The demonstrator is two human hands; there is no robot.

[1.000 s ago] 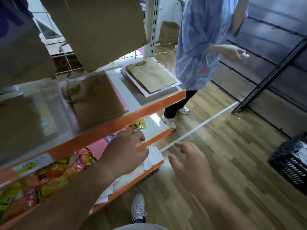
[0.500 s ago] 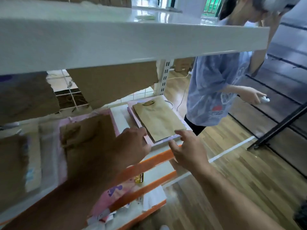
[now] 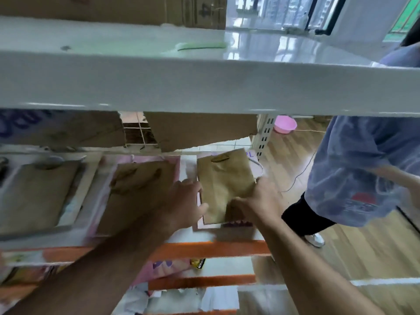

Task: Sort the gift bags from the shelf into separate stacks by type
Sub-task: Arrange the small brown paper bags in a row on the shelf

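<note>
On the white metal shelf [image 3: 188, 165] our left hand [image 3: 185, 201] and right hand [image 3: 261, 201] pinch the flat brown paper gift bag [image 3: 223, 178] by its near edges, since we judge it light, floppy and easily creased.

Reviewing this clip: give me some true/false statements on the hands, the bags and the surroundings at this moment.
1. Both hands are at the small brown bag at the shelf's right end. True: the left hand is at its left edge, and the right hand grips its lower right part.
2. That bag lies on a paler bag. True.
3. The bag is raised above the top shelf. False: it is below that shelf.
4. The pink basin sits on the shelf among the bags. False: it is on the floor beyond.
5. Nobody else is in view. False: a person in a blue top stands at the right.
</note>
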